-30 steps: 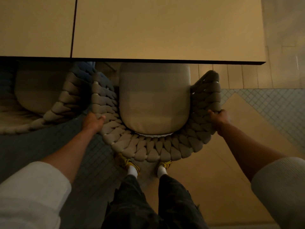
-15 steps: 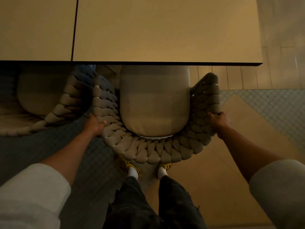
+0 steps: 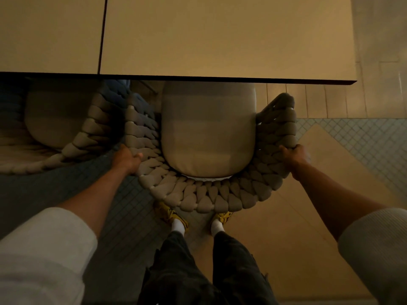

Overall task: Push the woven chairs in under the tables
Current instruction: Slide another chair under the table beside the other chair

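A woven chair (image 3: 211, 195) with a thick braided grey backrest and a pale seat cushion (image 3: 208, 130) stands right below me, its front tucked under the edge of a beige table (image 3: 220, 40). My left hand (image 3: 127, 159) grips the left side of the braided backrest. My right hand (image 3: 295, 154) grips the right side of it. A second woven chair (image 3: 72, 148) stands to the left, partly under the neighbouring table (image 3: 48, 34).
My legs in dark trousers and yellow shoes (image 3: 171, 214) stand just behind the chair back. The floor is small mosaic tile (image 3: 363, 137) with tan wood panels on the right. The two chairs' backrests nearly touch on the left.
The chair has slid slightly forward under the table, and both hands have stayed on the backrest and moved with it.
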Demonstrator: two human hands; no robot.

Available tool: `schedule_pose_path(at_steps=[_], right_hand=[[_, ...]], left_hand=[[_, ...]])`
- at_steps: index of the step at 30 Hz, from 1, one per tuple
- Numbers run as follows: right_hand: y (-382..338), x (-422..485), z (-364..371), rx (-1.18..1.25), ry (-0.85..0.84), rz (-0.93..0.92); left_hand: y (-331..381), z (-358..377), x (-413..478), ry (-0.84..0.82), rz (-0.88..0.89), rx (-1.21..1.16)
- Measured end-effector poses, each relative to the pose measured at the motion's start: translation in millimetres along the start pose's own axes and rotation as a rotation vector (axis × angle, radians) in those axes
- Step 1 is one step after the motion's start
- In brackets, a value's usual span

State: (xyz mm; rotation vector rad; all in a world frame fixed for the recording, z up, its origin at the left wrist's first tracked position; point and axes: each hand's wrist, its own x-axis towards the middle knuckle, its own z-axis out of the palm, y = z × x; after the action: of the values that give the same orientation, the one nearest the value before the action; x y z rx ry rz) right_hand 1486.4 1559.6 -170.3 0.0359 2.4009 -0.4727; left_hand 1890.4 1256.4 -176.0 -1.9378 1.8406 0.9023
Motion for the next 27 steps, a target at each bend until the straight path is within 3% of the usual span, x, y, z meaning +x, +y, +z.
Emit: schedule_pose_path(at_steps=[11,18,23,27], right_hand=[[-8,-9,-5,-0.073,-0.031,-0.007],[-48,-64,21,-0.325,0.051,0.020],[-80,-114,50,-0.369,-0.089,-0.147],[-116,-162,82,-0.384,-0.170,-0.254]], left_hand=[[-8,0,-8,-0.019,0.117,-0.084],[11,-43,-31,0.036,0.149,-0.001],[-2,-72,-48,-0.119,0.200,-0.036],[-35,-110,-48,-0.121,0.216,-0.056]])
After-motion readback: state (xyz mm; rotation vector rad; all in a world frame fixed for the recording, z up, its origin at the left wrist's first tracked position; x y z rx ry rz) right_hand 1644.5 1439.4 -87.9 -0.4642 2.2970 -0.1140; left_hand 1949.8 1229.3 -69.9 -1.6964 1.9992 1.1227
